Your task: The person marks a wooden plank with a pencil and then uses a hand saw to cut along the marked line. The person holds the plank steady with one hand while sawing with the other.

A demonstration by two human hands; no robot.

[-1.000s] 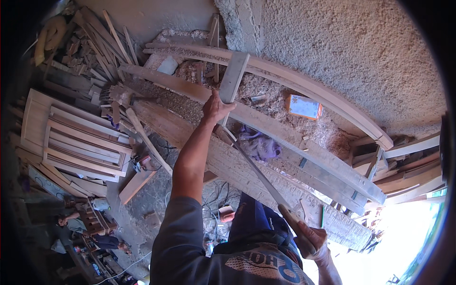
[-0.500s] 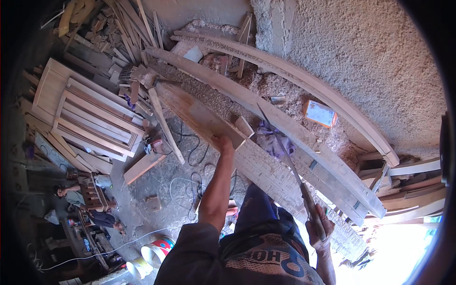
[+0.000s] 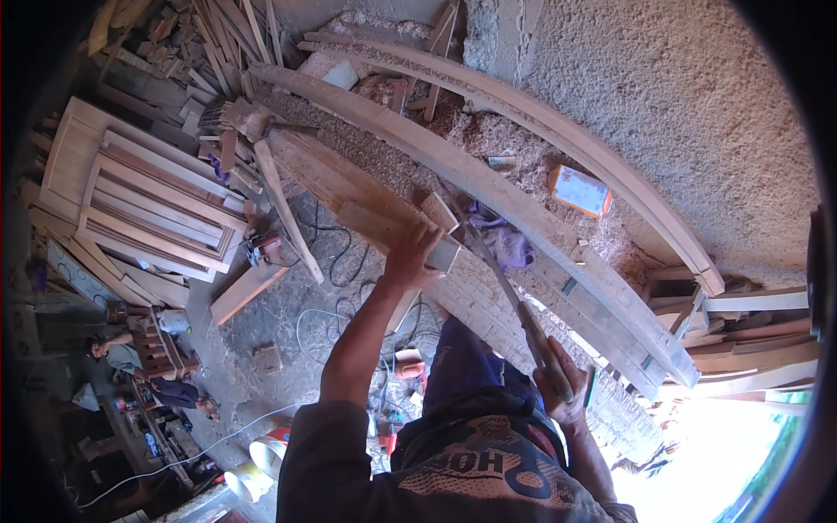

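My right hand (image 3: 562,383) is closed round the handle of a handsaw (image 3: 499,260). Its long narrow blade points up and left, with the tip beside a long plank. My left hand (image 3: 411,255) grips a short wooden board (image 3: 370,225) that rests on a rough, worn workbench plank (image 3: 488,305); the fingers lie over the board near its right end. Just below that hand a pale wooden piece (image 3: 404,309) shows, partly hidden by my forearm. A small upright wood block (image 3: 438,212) stands against the board's far side, close to the blade.
Long planks (image 3: 418,148) run across beyond the bench, with a purple cloth (image 3: 506,241) and an orange-and-white box (image 3: 581,192) among shavings. A slatted wooden panel (image 3: 161,205) leans at left, near cables (image 3: 349,261) on the floor. Another person (image 3: 131,357) sits far left.
The short board has turned and shifted left on the bench, with my left hand now over its top. The handsaw has moved left and nearer the board. The whole view has shifted slightly.
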